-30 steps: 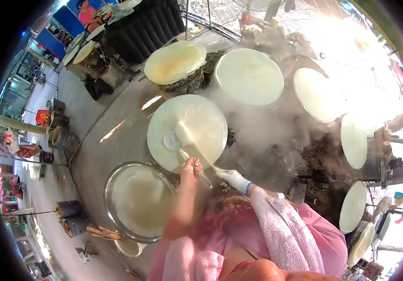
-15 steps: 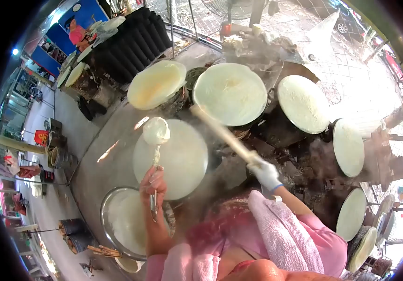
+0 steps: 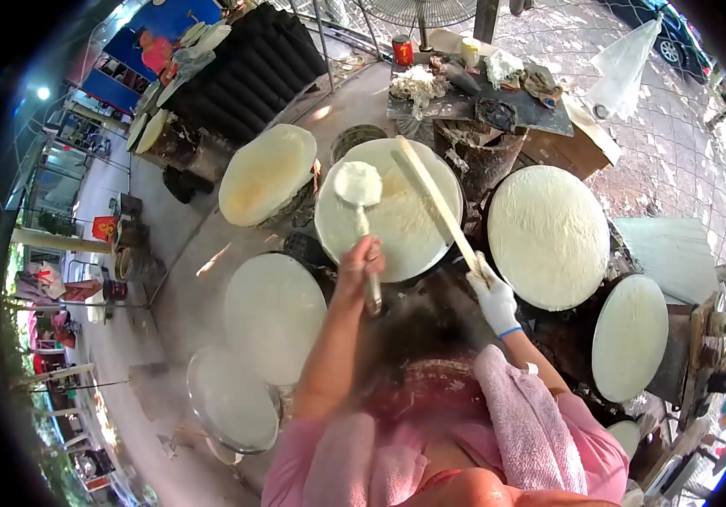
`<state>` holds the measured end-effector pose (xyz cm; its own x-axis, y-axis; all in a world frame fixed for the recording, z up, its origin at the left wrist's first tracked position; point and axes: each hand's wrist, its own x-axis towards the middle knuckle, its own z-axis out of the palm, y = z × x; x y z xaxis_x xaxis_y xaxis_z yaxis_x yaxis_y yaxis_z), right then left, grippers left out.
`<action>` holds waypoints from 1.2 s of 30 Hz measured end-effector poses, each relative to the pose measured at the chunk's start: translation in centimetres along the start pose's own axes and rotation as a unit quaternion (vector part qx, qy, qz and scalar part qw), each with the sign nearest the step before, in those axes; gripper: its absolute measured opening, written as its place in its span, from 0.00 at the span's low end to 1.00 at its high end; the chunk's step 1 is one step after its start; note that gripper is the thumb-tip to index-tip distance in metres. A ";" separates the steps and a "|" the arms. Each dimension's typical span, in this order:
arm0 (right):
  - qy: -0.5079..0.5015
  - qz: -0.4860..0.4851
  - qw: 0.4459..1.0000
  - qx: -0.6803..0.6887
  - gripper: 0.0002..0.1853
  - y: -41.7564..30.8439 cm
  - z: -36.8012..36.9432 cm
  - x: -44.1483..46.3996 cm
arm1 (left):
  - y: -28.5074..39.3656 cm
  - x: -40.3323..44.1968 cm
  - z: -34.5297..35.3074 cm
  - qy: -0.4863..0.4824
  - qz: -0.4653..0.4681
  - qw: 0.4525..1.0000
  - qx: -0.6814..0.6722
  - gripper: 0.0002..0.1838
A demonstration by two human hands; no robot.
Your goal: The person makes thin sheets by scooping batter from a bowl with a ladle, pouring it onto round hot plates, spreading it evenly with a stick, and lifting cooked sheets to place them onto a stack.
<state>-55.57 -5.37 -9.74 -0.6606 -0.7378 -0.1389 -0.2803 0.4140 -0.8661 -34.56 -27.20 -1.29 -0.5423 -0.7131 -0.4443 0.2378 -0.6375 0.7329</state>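
My bare left hand [image 3: 361, 260] is closed around the handle of a ladle [image 3: 358, 182]. The ladle's bowl, holding pale batter, is over the left part of a round griddle [image 3: 392, 258] with a pale layer on it. My right hand [image 3: 494, 302], in a white glove, grips one end of a long wooden stick [image 3: 440, 207]. The stick's far end reaches over the same griddle's upper part; whether it touches the layer I cannot tell. A steamy pale round [image 3: 274, 317] is at the left, and below it stands a metal basin of batter [image 3: 232, 401].
Other pale rounds lie at the upper left [image 3: 268, 173], right [image 3: 549, 237] and far right [image 3: 630, 338]. Beyond the griddles is a cluttered dark table [image 3: 549, 118]. A person in pink [image 3: 157, 55] is in the far upper left, beside a black-draped table [image 3: 249, 76].
The view has shifted right. My left hand has moved the ladle from the steamy left round to the middle griddle. The stick has swung from the left round to this griddle too.
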 end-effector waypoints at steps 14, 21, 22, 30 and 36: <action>-0.121 0.040 0.952 -0.279 0.30 -4.3 -2.8 3.7 | -1.4 4.8 0.0 0.046 -0.118 0.974 -0.186 0.14; -0.163 0.020 0.931 -0.325 0.30 -7.1 -1.2 2.5 | -1.2 5.6 -1.6 0.024 -0.162 0.963 -0.215 0.15; -0.108 -0.019 0.947 -0.302 0.30 -6.0 -1.7 2.7 | -1.1 5.6 -1.8 0.028 -0.157 0.967 -0.200 0.15; -0.210 0.189 0.956 0.073 0.29 -3.5 4.1 0.8 | -0.4 4.8 -1.0 0.034 -0.131 0.983 -0.120 0.12; 0.000 0.120 0.992 0.027 0.31 -0.9 1.9 0.6 | -2.0 5.6 1.9 -0.005 -0.111 0.994 0.022 0.09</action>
<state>-54.43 -7.16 -9.98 -0.7040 -0.6215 -0.3437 -0.0780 0.5486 -0.8324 -39.62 -29.36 -4.28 -0.5862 -0.5534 -0.5917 0.0769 -0.7650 0.6394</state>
